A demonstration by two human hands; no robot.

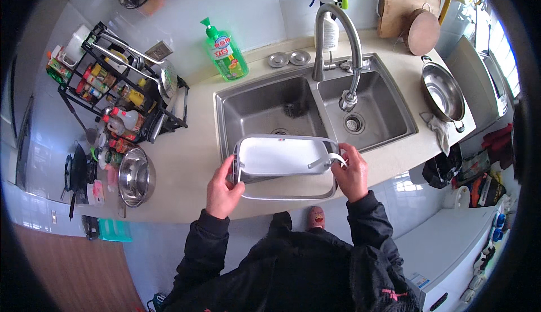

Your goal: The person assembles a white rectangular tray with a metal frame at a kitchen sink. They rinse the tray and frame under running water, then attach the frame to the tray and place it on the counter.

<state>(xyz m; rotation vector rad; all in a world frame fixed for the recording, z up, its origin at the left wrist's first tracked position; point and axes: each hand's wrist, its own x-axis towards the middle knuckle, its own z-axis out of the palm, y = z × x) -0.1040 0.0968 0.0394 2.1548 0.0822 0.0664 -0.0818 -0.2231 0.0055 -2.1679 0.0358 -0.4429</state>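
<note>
Over the front edge of the sink, my left hand [224,192] is closed on the left end of a rectangular clear container with a grey rim [287,197]. My right hand [352,172] grips its right end, along with a white spoon [336,159]. Inside or against the container lies a white rectangular dish [275,155]; how the two fit together is hard to tell. Behind them is the steel sink's left basin [253,109]. The faucet [354,41] points down into the right basin [375,95].
A green soap bottle [227,53] and a spray bottle [329,33] stand behind the sink. Left are a black rack [70,89] with bottles and a steel bowl [135,177]. A two-handled pan [445,92] and a cloth [438,130] lie right. Cutting boards [407,5] lean behind.
</note>
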